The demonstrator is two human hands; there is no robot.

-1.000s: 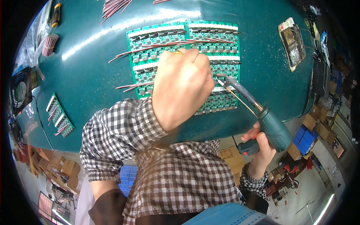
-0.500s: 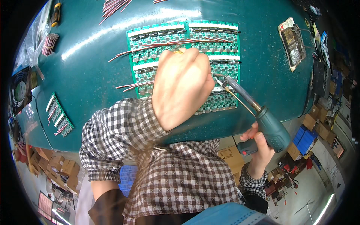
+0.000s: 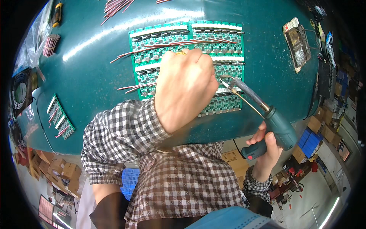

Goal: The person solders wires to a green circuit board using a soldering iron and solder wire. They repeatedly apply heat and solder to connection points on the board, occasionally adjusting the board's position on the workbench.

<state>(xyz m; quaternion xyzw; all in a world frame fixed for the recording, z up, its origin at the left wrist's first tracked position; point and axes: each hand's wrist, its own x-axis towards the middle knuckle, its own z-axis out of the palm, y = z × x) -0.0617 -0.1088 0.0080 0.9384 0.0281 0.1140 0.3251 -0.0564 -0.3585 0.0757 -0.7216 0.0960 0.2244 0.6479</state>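
My left hand [image 3: 186, 86], with a ring on one finger, is closed above a panel of green circuit boards [image 3: 230, 49]. Its fingertips curl under and away from sight, so what they grip is hidden. Thin red and white wires [image 3: 139, 87] run across the boards toward that hand. At the lower right, my right hand [image 3: 268, 150] is wrapped round the handle of a dark green soldering gun [image 3: 282, 128]. The gun's metal tip and a thin guide tube reach the boards just right of my left fingers. More red and dark wires [image 3: 164, 45] lie across the upper boards.
A smaller board strip [image 3: 61, 116] with wires lies at the left. Behind it are a black fan [image 3: 22, 91], a wire bundle [image 3: 50, 45] and a screwdriver [image 3: 57, 15]. At the right sits a solder-crusted tray [image 3: 297, 47]. Loose wires [image 3: 116, 8] lie at the far edge.
The soldering gun and my right hand have shifted slightly to the right, and its tip sits a little differently by the left fingers. My left hand has barely moved.
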